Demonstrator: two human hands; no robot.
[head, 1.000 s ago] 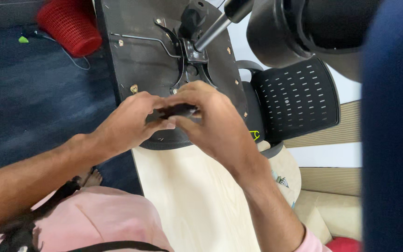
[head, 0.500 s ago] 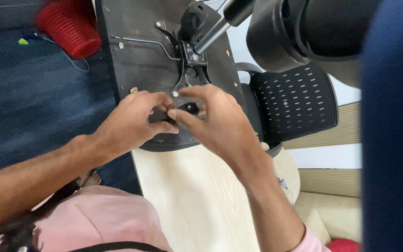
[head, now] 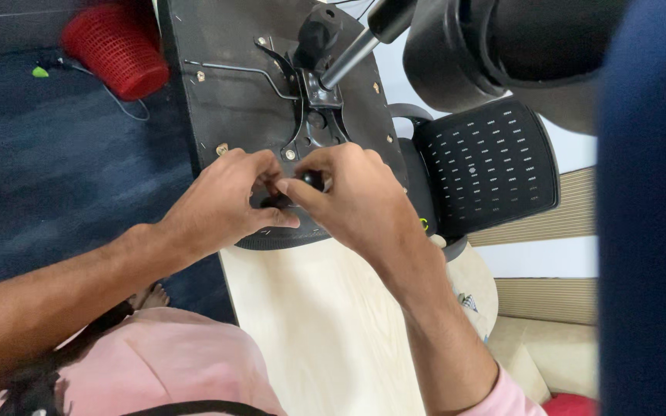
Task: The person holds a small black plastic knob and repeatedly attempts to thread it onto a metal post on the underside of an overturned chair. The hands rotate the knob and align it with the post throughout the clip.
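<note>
An upturned black office chair seat [head: 233, 108] lies on a pale wooden table [head: 310, 323], its metal mechanism plate [head: 314, 115] and gas cylinder [head: 356, 50] facing up. My left hand [head: 225, 200] and my right hand [head: 352, 196] meet at the seat's near edge. Both pinch a small black knob or lever [head: 310, 182] between fingertips. Most of that part is hidden by my fingers.
A red mesh basket [head: 121, 46] stands on the dark blue carpet at upper left, with a thin cable beside it. The chair's black perforated backrest [head: 487, 166] sticks out to the right. A large dark blue shape fills the right edge.
Both hands have shifted slightly up the seat toward the mechanism. The fingers have regripped the small black part; my right thumb now lies over it.
</note>
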